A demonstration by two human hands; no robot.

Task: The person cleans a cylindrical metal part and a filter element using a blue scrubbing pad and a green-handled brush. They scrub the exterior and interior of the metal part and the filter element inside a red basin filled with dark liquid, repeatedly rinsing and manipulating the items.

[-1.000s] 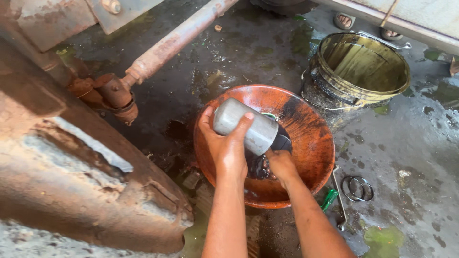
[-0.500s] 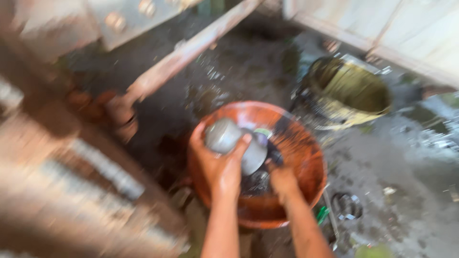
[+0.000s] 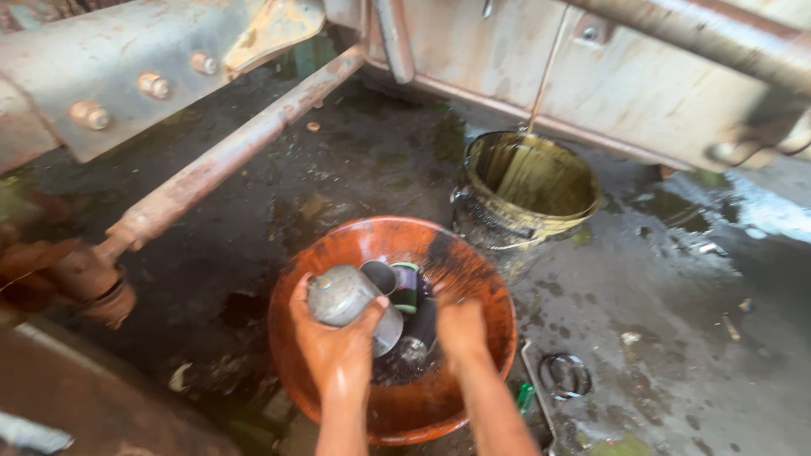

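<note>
Left hand (image 3: 338, 350) clamps around a grey metal cylinder (image 3: 348, 302), tilted above an orange basin (image 3: 473, 279) of dark liquid on the wet, oily floor (image 3: 676, 338). Beyond it, under a rusty chassis beam (image 3: 228, 156), a grimy yellow-green bucket (image 3: 528, 190) catches a thin stream. Right hand (image 3: 460, 329) dips into the basin beside small dark parts (image 3: 404, 287); whether it grips anything I cannot tell. Keeping the slick cylinder low over the basin seems wise.

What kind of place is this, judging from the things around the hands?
Probably a vehicle repair yard, under a truck: rusty frame, oily wet ground, a bucket catching a thin stream, and an orange basin for washing metal parts.
</note>
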